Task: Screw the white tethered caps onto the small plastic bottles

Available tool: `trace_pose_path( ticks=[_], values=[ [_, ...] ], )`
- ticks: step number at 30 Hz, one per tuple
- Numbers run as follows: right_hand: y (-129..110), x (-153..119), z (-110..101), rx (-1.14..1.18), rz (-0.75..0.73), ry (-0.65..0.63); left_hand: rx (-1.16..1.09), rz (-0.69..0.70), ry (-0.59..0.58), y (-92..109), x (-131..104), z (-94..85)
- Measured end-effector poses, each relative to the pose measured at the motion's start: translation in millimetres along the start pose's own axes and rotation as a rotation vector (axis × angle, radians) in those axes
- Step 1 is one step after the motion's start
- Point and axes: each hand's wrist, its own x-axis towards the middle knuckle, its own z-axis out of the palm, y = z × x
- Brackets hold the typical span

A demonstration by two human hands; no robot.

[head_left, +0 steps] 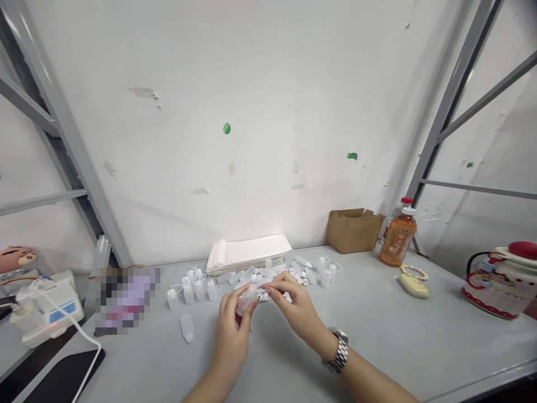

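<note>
My left hand [234, 319] is closed around a small translucent plastic bottle [244, 302] above the middle of the grey table. At the top of that bottle, the fingertips of my right hand [293, 305] are pinched together on a small part too tiny to make out. Behind my hands lies a pile of loose white bottles and caps [272, 273], partly hidden by the fingers. To the left, several capped bottles [199, 290] stand upright in a group. One bottle [187, 327] lies on its side nearer the front. More capped bottles [326, 277] stand right of the pile.
A stack of white sheets [251, 252] lies against the wall beside a cardboard box [354, 232]. An orange drink bottle [398, 238], a yellow item with a beaded strap [414, 285] and a red-lidded container [503, 282] are at right. A power strip [50, 313] with cables is at left.
</note>
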Motion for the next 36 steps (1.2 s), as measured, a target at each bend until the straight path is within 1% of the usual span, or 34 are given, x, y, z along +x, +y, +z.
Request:
trace_pose_path(
  ticks=[10, 19, 23, 31, 34, 36],
  values=[
    [3.4, -2.7, 3.6, -0.006, -0.006, -0.049, 0.002, -0.006, -0.003, -0.7, 0.0, 0.2],
    [5.0, -0.7, 4.0, 0.018, 0.052, -0.027, 0.017, -0.016, -0.019, -0.3, 0.0, 0.1],
    [5.8, -0.7, 4.1, 0.023, 0.045, -0.023, 0.015, -0.023, -0.043, -0.2, -0.7, -0.1],
    [2.5, -3.2, 4.7, 0.013, 0.019, -0.036, 0.003, -0.013, -0.046, -5.1, 0.2, 0.5],
    [4.7, -1.5, 4.0, 0.036, 0.015, -0.046, -0.007, -0.025, -0.063, -4.6, 0.2, 0.9],
    [6.5, 0.7, 3.3, 0.079, 0.039, -0.035, -0.009, -0.009, -0.065, -2.9, -0.5, 1.0]
  ],
)
